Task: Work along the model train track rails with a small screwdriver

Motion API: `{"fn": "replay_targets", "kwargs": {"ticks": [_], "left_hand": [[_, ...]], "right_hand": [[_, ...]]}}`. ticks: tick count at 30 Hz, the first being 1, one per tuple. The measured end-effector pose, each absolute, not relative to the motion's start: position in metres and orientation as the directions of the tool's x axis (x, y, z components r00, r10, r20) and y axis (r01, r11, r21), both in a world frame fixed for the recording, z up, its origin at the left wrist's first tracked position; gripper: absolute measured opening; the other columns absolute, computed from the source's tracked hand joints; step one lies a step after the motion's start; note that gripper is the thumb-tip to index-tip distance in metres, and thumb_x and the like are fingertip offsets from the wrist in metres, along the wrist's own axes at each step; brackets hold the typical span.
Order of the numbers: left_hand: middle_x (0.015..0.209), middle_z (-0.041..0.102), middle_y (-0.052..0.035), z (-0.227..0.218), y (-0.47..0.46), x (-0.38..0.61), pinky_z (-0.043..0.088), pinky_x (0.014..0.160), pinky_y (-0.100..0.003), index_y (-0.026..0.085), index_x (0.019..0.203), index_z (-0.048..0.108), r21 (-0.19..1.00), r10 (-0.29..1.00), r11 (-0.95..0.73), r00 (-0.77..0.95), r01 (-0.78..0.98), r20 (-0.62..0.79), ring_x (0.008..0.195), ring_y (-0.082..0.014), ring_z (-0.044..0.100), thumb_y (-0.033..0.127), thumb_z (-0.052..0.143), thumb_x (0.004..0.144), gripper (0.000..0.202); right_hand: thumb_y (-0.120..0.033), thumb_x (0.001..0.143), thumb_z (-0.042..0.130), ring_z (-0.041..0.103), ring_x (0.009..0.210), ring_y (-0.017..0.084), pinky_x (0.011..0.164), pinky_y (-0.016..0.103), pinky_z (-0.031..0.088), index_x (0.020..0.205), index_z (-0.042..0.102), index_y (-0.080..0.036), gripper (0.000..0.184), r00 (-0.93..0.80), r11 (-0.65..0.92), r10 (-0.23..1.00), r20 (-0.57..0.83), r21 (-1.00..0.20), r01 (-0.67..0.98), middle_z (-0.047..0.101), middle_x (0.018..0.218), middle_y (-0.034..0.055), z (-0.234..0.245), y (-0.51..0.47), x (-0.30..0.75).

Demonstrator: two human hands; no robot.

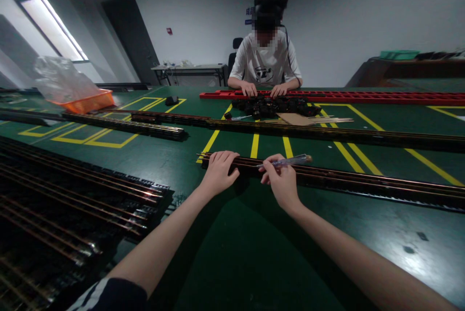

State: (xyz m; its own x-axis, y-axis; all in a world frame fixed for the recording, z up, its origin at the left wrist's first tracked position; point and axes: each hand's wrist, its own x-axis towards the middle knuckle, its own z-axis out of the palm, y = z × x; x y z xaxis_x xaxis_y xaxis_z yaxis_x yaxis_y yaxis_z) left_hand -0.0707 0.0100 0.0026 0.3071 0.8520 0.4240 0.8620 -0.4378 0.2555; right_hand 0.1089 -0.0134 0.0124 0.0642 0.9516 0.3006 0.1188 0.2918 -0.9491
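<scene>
Two hands at the end of a dark rail (pixel 363 183)
Beyond the grip lie a second rail (pixel 308 131), black parts (pixel 276 106) and a co-worker (pixel 266 61) at a red rail (pixel 363 96); a rail stack (pixel 72 194) sits to its left. The left hand (pixel 219 171) curls closed over the dark rail's end; the right hand (pixel 281 181), just beside, pinches a screwdriver (pixel 290 160) lying along it, tip hard to make out

Bare green bench (pixel 254 253) lies open across the lower centre and lower right of the frame. A long rail (pixel 363 182) crosses mid-frame as a low barrier. A second rail (pixel 327 132) runs behind it, with a clear strip between them. A stack of rails (pixel 72 204) fills the lower left. A pile of black parts (pixel 276 106) blocks the upper centre.
</scene>
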Motion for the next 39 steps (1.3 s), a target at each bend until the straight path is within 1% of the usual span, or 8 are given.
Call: {"fn": "replay_targets", "kwargs": {"ticks": [10,24,32,39], "left_hand": [[0.116,0.059,-0.0069,0.0029,0.009,-0.0724,0.031,0.1,-0.041,0.017,0.114,0.053,0.269,0.853,-0.441,0.308,0.856,0.42,0.112,-0.0225,0.048,0.024,0.047,0.082,0.034],[0.117,0.058,-0.0064,0.0018,0.0097,-0.0725,0.031,0.101,-0.042,0.018,0.114,0.053,0.264,0.854,-0.438,0.307,0.859,0.42,0.112,-0.0222,0.048,0.024,0.047,0.082,0.033],[0.116,0.059,-0.0066,0.0037,0.0092,-0.0717,0.032,0.101,-0.041,0.018,0.113,0.054,0.254,0.854,-0.434,0.305,0.865,0.422,0.112,-0.0226,0.049,0.023,0.048,0.081,0.033],[0.116,0.059,-0.0068,0.0031,0.0095,-0.072,0.031,0.101,-0.042,0.017,0.114,0.053,0.263,0.854,-0.438,0.308,0.86,0.419,0.112,-0.0223,0.048,0.024,0.047,0.082,0.033]], "right_hand": [[-0.039,0.082,0.056,0.056,0.047,0.01,0.044,0.022,0.044,0.076,0.053,-0.017,0.023,0.064,0.305,0.948,0.312,-0.947,0.101,0.062,0.066,0.0008,0.0129,-0.0133,0.1084],[-0.042,0.082,0.055,0.056,0.047,0.01,0.044,0.023,0.045,0.076,0.052,-0.018,0.025,0.06,0.306,0.947,0.316,-0.943,0.134,0.062,0.066,0.0014,0.0143,-0.0143,0.1086],[-0.037,0.082,0.055,0.056,0.046,0.01,0.044,0.022,0.044,0.076,0.052,-0.017,0.021,0.067,0.298,0.949,0.308,-0.946,0.129,0.061,0.065,0.0009,0.0151,-0.0147,0.1087],[-0.038,0.082,0.055,0.056,0.046,0.01,0.044,0.022,0.044,0.076,0.052,-0.017,0.022,0.064,0.303,0.948,0.312,-0.945,0.123,0.061,0.066,0.0011,0.0149,-0.0148,0.1081]]}}
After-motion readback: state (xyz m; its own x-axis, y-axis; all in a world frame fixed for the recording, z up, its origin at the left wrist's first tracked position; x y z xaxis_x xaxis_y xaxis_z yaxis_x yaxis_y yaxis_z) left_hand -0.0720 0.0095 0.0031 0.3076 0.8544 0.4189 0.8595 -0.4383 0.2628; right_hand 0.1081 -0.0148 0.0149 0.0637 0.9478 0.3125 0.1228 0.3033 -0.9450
